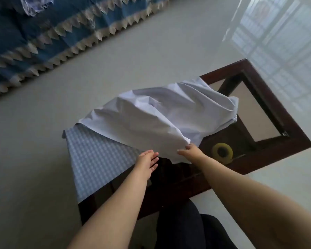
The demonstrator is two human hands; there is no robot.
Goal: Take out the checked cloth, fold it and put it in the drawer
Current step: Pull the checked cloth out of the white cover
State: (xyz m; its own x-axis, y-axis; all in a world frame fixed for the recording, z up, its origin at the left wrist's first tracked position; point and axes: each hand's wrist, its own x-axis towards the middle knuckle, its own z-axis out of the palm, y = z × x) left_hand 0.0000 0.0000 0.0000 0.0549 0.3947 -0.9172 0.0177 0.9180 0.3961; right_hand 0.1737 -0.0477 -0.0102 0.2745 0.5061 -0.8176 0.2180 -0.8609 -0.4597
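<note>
The checked cloth (95,159) lies over a dark wooden table (269,151). Its blue-and-white checked side shows at the left and hangs over the table's near-left edge. Its plain pale underside billows up in a big fold over the middle of the table. My right hand (190,150) pinches the lifted edge of that fold near its lower corner. My left hand (148,161) rests flat on the checked part with fingers spread, right at the fold line. No drawer can be made out from this angle.
A yellow tape roll (222,152) lies on the table just right of my right hand. The table has a glass panel (255,112) at its far end. A blue bedspread with cream lace trim (43,42) hangs at the upper left. Pale tiled floor surrounds the table.
</note>
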